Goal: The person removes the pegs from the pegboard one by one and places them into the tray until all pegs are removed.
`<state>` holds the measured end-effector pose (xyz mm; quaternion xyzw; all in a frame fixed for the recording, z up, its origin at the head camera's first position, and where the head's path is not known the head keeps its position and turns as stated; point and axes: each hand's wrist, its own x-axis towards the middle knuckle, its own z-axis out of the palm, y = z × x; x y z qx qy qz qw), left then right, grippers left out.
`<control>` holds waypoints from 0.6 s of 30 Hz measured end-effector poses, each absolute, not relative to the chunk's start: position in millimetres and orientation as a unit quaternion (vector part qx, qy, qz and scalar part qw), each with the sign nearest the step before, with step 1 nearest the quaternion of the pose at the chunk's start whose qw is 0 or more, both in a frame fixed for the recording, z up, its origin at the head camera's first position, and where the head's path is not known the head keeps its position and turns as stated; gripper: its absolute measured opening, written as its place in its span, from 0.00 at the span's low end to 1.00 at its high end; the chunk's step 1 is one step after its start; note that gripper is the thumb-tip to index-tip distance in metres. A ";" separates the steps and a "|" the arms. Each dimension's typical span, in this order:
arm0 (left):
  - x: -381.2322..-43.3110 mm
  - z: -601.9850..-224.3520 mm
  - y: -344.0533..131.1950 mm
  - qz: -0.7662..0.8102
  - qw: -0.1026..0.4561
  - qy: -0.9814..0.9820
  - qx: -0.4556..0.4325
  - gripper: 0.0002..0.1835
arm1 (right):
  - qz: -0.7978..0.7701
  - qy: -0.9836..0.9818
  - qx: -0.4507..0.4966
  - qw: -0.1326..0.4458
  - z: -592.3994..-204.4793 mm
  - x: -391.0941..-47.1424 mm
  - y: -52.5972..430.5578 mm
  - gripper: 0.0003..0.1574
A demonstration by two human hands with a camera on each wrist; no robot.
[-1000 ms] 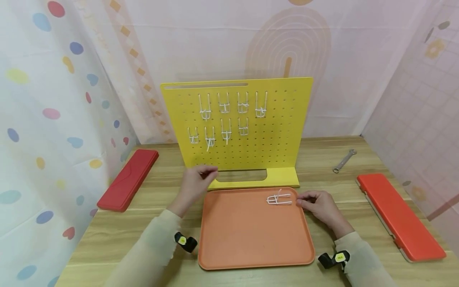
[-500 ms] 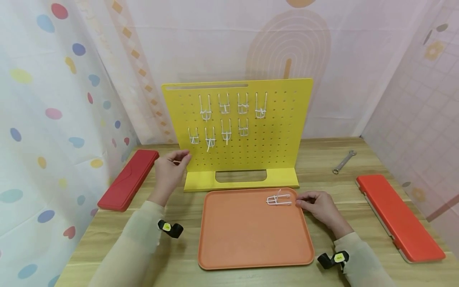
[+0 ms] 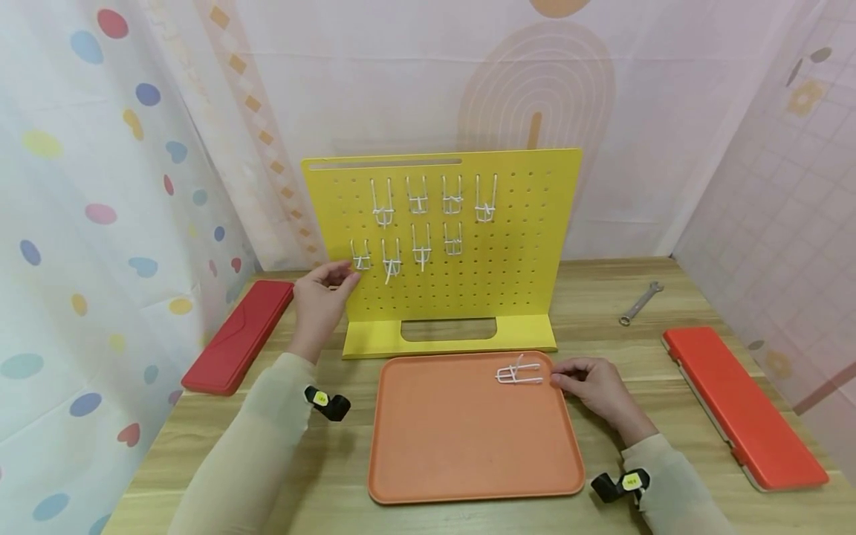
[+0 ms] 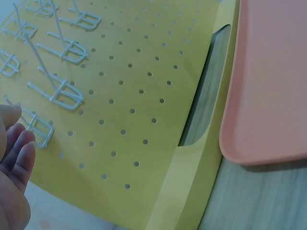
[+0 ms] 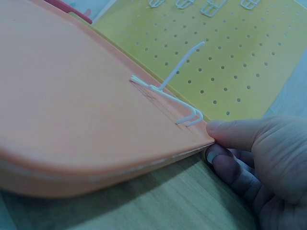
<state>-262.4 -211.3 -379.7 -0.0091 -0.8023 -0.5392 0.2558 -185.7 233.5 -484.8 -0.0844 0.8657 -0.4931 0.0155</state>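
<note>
A yellow pegboard point(image 3: 511, 279) stands upright, with several white wire hooks hung on it in two rows. My left hand point(image 3: 319, 301) is at the board's left edge, beside the leftmost lower hook point(image 3: 362, 261). In the left wrist view its loosely bent fingers point(image 4: 21, 155) lie close to that hook point(image 4: 42, 129); whether they touch it is unclear. With thumb above and fingers below, my right hand point(image 3: 602, 390) pinches the far right corner of an orange tray point(image 3: 468, 438). One white hook point(image 3: 518, 374) lies in the tray near that corner, its prong sticking up point(image 5: 180, 67).
A dark red case point(image 3: 239, 338) lies on the wooden table at left. At right are a red case point(image 3: 745, 409) and a metal wrench point(image 3: 642, 303). The board's foot point(image 3: 528, 332) stands just behind the tray. Patterned curtains point(image 3: 428, 82) hang around the table.
My left hand has moved left from in front of the board's base, then up to the leftmost lower hook. The right hand stays at the tray's corner.
</note>
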 end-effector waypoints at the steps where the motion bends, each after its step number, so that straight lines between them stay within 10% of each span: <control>1: -262.9 -378.7 -209.9 -0.542 0.254 -0.801 -0.008 0.14 | -0.492 0.866 -0.084 0.015 -484.7 -185.6 233.5 0.10; 18: -271.3 -376.8 -197.7 -0.551 0.263 -0.792 -0.012 0.13 | -0.486 0.870 -0.085 0.014 -485.2 -185.7 233.4 0.10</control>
